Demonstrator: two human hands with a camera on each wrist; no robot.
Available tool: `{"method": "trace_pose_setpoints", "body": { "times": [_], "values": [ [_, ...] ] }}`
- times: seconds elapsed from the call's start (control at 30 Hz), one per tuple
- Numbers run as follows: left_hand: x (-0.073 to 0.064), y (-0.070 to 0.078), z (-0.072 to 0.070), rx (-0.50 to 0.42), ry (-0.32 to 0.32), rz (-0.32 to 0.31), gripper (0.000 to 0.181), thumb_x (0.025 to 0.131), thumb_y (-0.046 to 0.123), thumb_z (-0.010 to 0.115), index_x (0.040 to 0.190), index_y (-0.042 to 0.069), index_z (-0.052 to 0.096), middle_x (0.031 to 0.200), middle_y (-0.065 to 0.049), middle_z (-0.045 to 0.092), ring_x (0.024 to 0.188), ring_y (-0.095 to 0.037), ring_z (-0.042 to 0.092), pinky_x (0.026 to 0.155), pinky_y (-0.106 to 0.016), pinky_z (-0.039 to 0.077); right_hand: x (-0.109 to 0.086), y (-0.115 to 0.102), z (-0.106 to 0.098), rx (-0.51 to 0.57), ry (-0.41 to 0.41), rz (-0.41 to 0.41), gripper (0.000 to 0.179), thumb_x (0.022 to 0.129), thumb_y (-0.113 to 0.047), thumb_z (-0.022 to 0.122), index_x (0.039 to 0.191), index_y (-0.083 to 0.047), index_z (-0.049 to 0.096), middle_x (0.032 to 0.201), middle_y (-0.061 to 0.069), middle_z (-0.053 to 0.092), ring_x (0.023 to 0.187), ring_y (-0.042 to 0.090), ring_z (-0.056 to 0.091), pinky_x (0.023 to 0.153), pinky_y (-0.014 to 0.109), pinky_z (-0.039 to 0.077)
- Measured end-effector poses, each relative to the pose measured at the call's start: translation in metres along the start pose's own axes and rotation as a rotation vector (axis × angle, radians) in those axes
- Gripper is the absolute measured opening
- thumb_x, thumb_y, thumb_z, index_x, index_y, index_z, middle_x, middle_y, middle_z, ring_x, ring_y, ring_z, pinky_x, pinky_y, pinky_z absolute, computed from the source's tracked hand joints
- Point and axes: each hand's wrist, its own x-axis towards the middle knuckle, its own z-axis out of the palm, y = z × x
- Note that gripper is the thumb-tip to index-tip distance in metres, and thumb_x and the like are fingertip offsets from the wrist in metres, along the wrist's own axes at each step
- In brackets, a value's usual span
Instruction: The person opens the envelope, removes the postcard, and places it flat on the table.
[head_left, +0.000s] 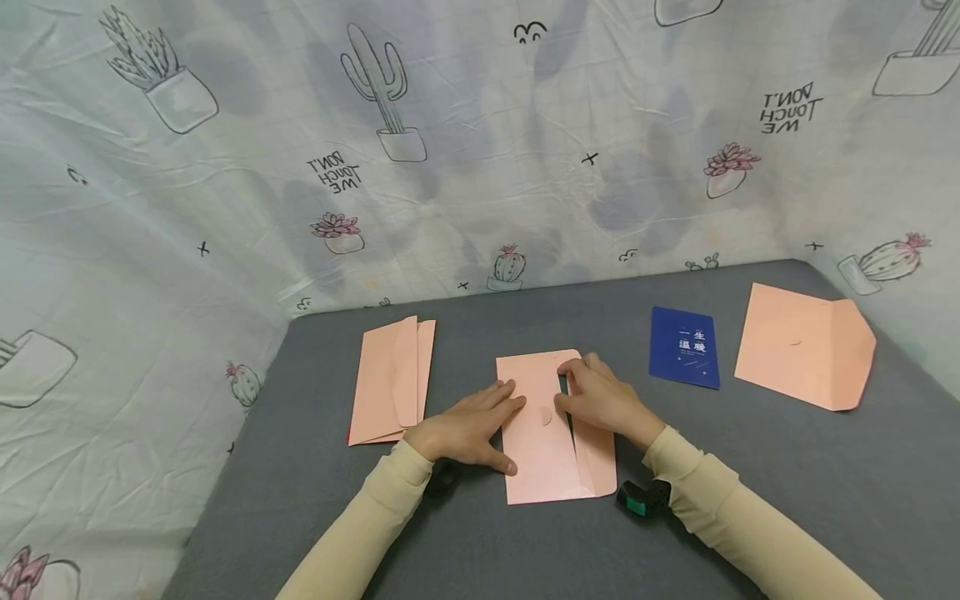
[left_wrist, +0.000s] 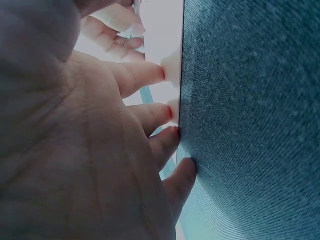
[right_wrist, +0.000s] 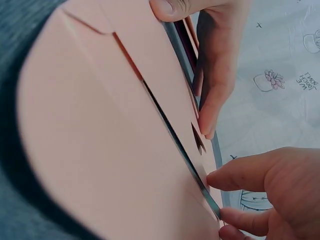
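Note:
A peach envelope (head_left: 536,450) lies on the grey table, its flap (head_left: 598,458) folded out to the right. My left hand (head_left: 472,425) rests on its left side with fingers spread. At the slit beside the flap, my right hand (head_left: 600,396) pinches what looks like the edge of a dark green card (head_left: 563,383). Most of that card is hidden inside the envelope. In the right wrist view it is a thin dark strip (right_wrist: 172,131) between the thumb and a finger.
Several peach envelopes (head_left: 382,375) lie stacked at left. A blue card (head_left: 684,346) with white lettering lies at right. Beyond it is another peach envelope (head_left: 787,350) with its flap unfolded. A patterned cloth (head_left: 465,200) hangs behind the table.

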Motion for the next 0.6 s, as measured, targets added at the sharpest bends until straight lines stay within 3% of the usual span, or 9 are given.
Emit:
{"method": "trace_pose_setpoints", "body": {
  "times": [0.2, 0.4, 0.5, 0.6],
  "values": [
    [-0.0007, 0.0033, -0.0017, 0.001, -0.003, -0.003, 0.100, 0.084, 0.047, 0.080, 0.162, 0.015, 0.026, 0.173, -0.009, 0.008, 0.161, -0.027, 0.006, 0.129, -0.049, 0.015, 0.0015, -0.0025, -0.0022, 0.017, -0.012, 0.028, 0.050, 0.089, -0.031, 0.066, 0.132, -0.007, 0.059, 0.107, 0.010, 0.049, 0.097, 0.025, 0.046, 0.064, 0.036, 0.037],
    [0.0004, 0.0030, -0.0018, 0.002, -0.002, 0.001, 0.100, 0.084, 0.047, 0.080, 0.162, 0.015, 0.026, 0.173, -0.010, 0.008, 0.161, -0.028, 0.006, 0.129, -0.050, 0.015, 0.0030, -0.0027, -0.0044, 0.068, -0.009, 0.010, 0.044, 0.089, -0.026, 0.066, 0.127, -0.004, 0.059, 0.098, 0.007, 0.053, 0.086, 0.022, 0.049, 0.062, 0.032, 0.036],
    [0.0007, 0.0023, -0.0014, -0.003, -0.001, 0.003, 0.100, 0.084, 0.047, 0.080, 0.162, 0.015, 0.026, 0.172, -0.010, 0.008, 0.161, -0.028, 0.006, 0.128, -0.050, 0.015, 0.0041, -0.0022, -0.0044, 0.149, -0.029, -0.011, 0.045, 0.091, -0.022, 0.064, 0.130, -0.002, 0.056, 0.094, 0.007, 0.057, 0.075, 0.017, 0.050, 0.062, 0.029, 0.037],
    [0.0013, 0.0012, -0.0003, 0.000, -0.002, -0.002, 0.101, 0.084, 0.048, 0.080, 0.162, 0.015, 0.025, 0.173, -0.009, 0.008, 0.161, -0.027, 0.006, 0.128, -0.050, 0.015, 0.0030, -0.0018, -0.0052, 0.319, -0.079, 0.012, 0.055, 0.095, -0.019, 0.062, 0.144, 0.001, 0.043, 0.096, 0.008, 0.061, 0.065, 0.013, 0.049, 0.060, 0.028, 0.039]
  ]
}}
